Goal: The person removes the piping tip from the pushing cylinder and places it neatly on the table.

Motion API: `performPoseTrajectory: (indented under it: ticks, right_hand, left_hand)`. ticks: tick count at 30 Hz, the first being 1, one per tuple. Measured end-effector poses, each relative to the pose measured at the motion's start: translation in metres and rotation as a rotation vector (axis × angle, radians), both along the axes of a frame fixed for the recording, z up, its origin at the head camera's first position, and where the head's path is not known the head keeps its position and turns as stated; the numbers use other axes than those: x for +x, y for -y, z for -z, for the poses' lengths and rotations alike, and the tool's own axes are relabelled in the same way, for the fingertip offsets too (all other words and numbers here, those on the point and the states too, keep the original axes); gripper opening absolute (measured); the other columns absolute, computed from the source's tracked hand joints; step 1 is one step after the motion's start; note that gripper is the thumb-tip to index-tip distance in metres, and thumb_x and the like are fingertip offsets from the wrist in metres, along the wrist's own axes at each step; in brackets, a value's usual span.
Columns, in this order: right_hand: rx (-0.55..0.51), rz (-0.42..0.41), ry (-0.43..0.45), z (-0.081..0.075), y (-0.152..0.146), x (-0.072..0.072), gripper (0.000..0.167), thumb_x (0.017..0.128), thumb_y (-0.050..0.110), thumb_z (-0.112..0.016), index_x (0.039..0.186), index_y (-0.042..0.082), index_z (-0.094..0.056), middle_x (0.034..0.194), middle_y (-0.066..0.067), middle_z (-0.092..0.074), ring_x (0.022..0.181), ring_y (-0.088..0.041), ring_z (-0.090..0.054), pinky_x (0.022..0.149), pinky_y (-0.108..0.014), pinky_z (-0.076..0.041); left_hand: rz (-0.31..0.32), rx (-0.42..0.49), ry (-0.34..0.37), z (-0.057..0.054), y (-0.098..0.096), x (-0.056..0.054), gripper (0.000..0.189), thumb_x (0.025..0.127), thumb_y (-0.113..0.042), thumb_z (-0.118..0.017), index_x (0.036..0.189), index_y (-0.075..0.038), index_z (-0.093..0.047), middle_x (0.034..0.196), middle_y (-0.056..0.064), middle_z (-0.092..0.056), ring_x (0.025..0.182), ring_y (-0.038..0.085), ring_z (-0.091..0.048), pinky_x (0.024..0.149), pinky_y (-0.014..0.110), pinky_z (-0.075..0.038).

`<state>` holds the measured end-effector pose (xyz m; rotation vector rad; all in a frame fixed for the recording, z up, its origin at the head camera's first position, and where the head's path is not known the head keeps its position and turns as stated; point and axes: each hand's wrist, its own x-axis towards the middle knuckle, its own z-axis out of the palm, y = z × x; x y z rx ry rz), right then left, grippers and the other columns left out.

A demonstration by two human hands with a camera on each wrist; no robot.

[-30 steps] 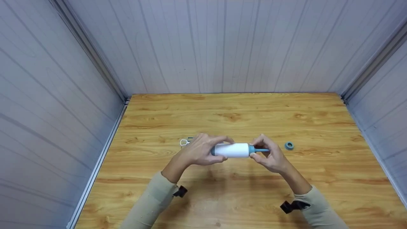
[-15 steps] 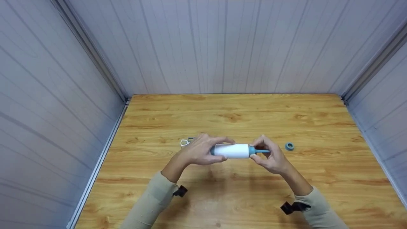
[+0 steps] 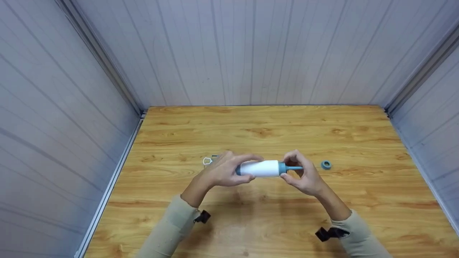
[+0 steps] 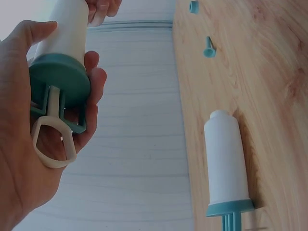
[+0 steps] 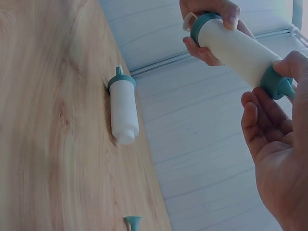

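Observation:
My left hand [image 3: 224,170] grips a white-barrelled plunger syringe [image 3: 263,168] by its rear end, holding it sideways above the table. In the left wrist view, its teal end collar [image 4: 60,72] and cream ring handle [image 4: 55,142] lie along the palm. My right hand [image 3: 303,175] has its thumb and fingertips around the teal nozzle cap [image 5: 276,83] at the other end. The thin spout [image 3: 296,167] points right, toward the right palm. The barrel partly hides the left fingers.
A second white syringe [image 4: 226,159] with a teal collar lies on the wooden table [image 3: 261,132], mostly hidden in the head view. A loose teal nozzle [image 4: 209,49] and a teal ring [image 3: 326,165] lie farther right. Pale panel walls [image 3: 233,53] enclose the table.
Both hands stay on the syringe, which has shifted very slightly left. The right thumb and fingertips have moved a little on the nozzle cap.

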<state>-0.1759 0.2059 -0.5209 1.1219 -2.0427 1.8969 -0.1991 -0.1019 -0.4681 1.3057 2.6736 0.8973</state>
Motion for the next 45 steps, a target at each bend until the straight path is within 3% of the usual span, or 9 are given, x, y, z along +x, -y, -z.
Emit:
performPoseTrajectory:
  ticks: [6, 11, 21, 28, 36, 42, 45]
  right_hand:
    - [-0.023, 0.011, 0.115, 0.0015, 0.0003, 0.0006, 0.022, 0.101, -0.019, -0.057, 0.123, -0.017, -0.053, 0.110, 0.011, -0.070, 0.090, -0.001, -0.069, 0.076, -0.019, -0.063]
    - [-0.037, 0.013, 0.110, 0.0020, 0.0017, 0.0002, 0.020, 0.101, -0.023, -0.056, 0.120, -0.016, -0.055, 0.107, 0.012, -0.071, 0.086, 0.000, -0.069, 0.074, -0.018, -0.061]
    - [-0.074, -0.026, 0.045, 0.0065, 0.0022, -0.0003, 0.030, 0.093, -0.029, -0.056, 0.121, -0.020, -0.054, 0.119, 0.009, -0.070, 0.100, -0.003, -0.069, 0.083, -0.018, -0.063]
    - [-0.053, -0.024, 0.065, 0.0067, 0.0015, 0.0018, 0.035, 0.094, -0.026, -0.062, 0.126, -0.021, -0.050, 0.127, 0.009, -0.067, 0.111, -0.004, -0.070, 0.092, -0.019, -0.063]
    - [-0.027, 0.013, 0.134, 0.0061, 0.0013, 0.0031, 0.027, 0.100, -0.020, -0.053, 0.127, -0.017, -0.052, 0.115, 0.011, -0.070, 0.090, -0.004, -0.068, 0.074, -0.021, -0.061]
    - [-0.022, 0.039, 0.124, 0.0064, 0.0022, 0.0032, 0.022, 0.100, -0.021, -0.055, 0.121, -0.015, -0.055, 0.106, 0.011, -0.071, 0.080, -0.009, -0.067, 0.069, -0.019, -0.058]
    - [-0.016, 0.057, 0.126, 0.0062, 0.0022, 0.0038, 0.022, 0.099, -0.021, -0.056, 0.120, -0.015, -0.056, 0.106, 0.011, -0.071, 0.081, -0.005, -0.067, 0.069, -0.020, -0.059]
  left_hand:
    - [-0.002, -0.040, -0.203, 0.0004, -0.0029, 0.0025, 0.050, 0.097, -0.039, -0.075, 0.145, -0.025, -0.071, 0.096, 0.009, -0.084, 0.056, 0.009, -0.046, 0.057, 0.021, -0.036]
    - [-0.004, -0.040, -0.272, 0.0001, -0.0041, 0.0031, 0.049, 0.096, -0.038, -0.077, 0.143, -0.024, -0.073, 0.098, 0.009, -0.086, 0.055, 0.010, -0.050, 0.056, 0.023, -0.041]
    - [0.001, -0.056, -0.280, -0.0017, -0.0032, 0.0037, 0.049, 0.097, -0.038, -0.076, 0.144, -0.024, -0.072, 0.100, 0.010, -0.086, 0.055, 0.009, -0.047, 0.056, 0.021, -0.038]
    - [0.007, -0.053, -0.299, -0.0031, -0.0019, 0.0051, 0.049, 0.096, -0.038, -0.076, 0.143, -0.024, -0.072, 0.099, 0.009, -0.086, 0.055, 0.011, -0.051, 0.055, 0.023, -0.040]
    - [-0.004, -0.052, -0.289, -0.0024, -0.0018, 0.0065, 0.050, 0.096, -0.039, -0.076, 0.144, -0.025, -0.073, 0.105, 0.010, -0.086, 0.059, 0.015, -0.061, 0.057, 0.027, -0.049]
    - [-0.009, -0.059, -0.288, -0.0016, -0.0025, 0.0062, 0.050, 0.095, -0.039, -0.077, 0.143, -0.026, -0.073, 0.106, 0.009, -0.086, 0.059, 0.013, -0.059, 0.057, 0.026, -0.046]
    - [-0.007, -0.067, -0.291, -0.0017, -0.0028, 0.0057, 0.050, 0.096, -0.039, -0.077, 0.144, -0.026, -0.072, 0.106, 0.009, -0.087, 0.058, 0.013, -0.057, 0.056, 0.025, -0.044]
